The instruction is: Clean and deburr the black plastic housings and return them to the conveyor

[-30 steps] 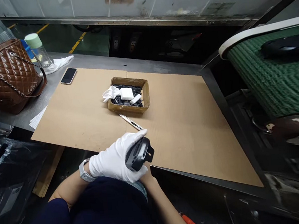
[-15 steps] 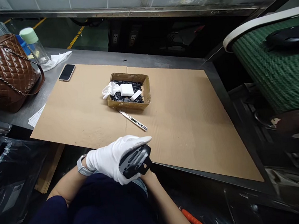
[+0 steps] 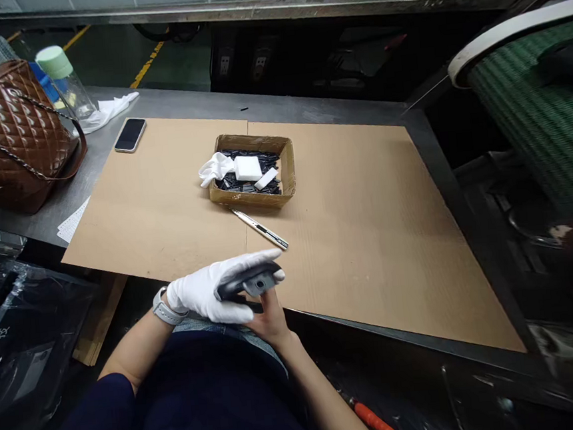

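My left hand (image 3: 206, 294), in a white glove, grips a black moulded plastic part (image 3: 242, 282) from the left, thumb stretched along its top. The part has a greyish end with a small round hole turned to the right. My bare right hand (image 3: 272, 320) holds the same part from below and the right; most of its fingers are hidden behind the part. Both hands are just off the table's front edge. Beyond them a slim silver utility knife (image 3: 262, 229) lies on the cardboard sheet (image 3: 358, 235).
A cardboard box (image 3: 254, 200) holds many small black pieces, two white blocks and a white glove (image 3: 215, 167) draped over its rim. A phone (image 3: 130, 135), a brown quilted bag (image 3: 13, 138) and a green-capped bottle (image 3: 61, 77) stand left. A green chair (image 3: 532, 106) is at right.
Both hands have turned the black part, so its flat face with slots is no longer seen and its holed end shows. The hands have risen slightly in view, and the camera has shifted a little.
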`<state>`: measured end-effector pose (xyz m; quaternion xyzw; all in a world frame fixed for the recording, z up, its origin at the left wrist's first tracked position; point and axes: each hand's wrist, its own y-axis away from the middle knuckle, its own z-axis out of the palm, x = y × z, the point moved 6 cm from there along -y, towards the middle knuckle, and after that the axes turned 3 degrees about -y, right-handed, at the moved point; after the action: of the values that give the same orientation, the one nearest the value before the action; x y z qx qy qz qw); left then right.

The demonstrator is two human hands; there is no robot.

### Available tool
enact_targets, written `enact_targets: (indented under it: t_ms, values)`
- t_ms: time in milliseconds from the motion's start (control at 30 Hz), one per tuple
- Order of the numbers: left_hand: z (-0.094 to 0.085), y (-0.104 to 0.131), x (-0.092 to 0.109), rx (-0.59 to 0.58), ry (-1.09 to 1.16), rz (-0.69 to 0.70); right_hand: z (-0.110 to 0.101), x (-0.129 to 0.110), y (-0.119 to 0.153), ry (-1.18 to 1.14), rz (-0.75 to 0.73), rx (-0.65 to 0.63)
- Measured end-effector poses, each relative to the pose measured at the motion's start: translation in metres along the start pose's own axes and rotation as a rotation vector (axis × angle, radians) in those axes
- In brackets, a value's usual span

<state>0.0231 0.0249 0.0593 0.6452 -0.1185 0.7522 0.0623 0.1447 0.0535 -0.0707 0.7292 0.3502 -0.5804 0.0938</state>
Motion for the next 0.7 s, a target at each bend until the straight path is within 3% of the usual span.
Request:
enact_targets:
  t_ms: [100,200,333,433,567,700]
  values:
    - [-0.005,0.003,-0.014,0.054,0.293,-0.061,-0.001,-0.012,0.002,-0.049,-0.090,0.042]
    - [-0.007,0.005,-0.021,0.115,0.374,-0.087,0.003,-0.013,0.002,-0.174,0.055,0.036]
    - [-0.010,0.008,-0.034,0.428,0.546,-0.098,0.018,-0.025,0.003,-0.662,0.379,-0.020]
    - [-0.003,0.010,-0.047,0.637,0.591,-0.171,0.014,-0.043,0.003,-1.008,0.461,0.044]
    - [0.018,-0.004,-0.054,0.585,0.592,-0.193,-0.012,-0.058,0.010,-1.130,0.470,0.129]
    - [0.033,-0.012,-0.058,0.519,0.540,-0.190,-0.034,-0.064,0.022,-1.075,0.485,0.334]
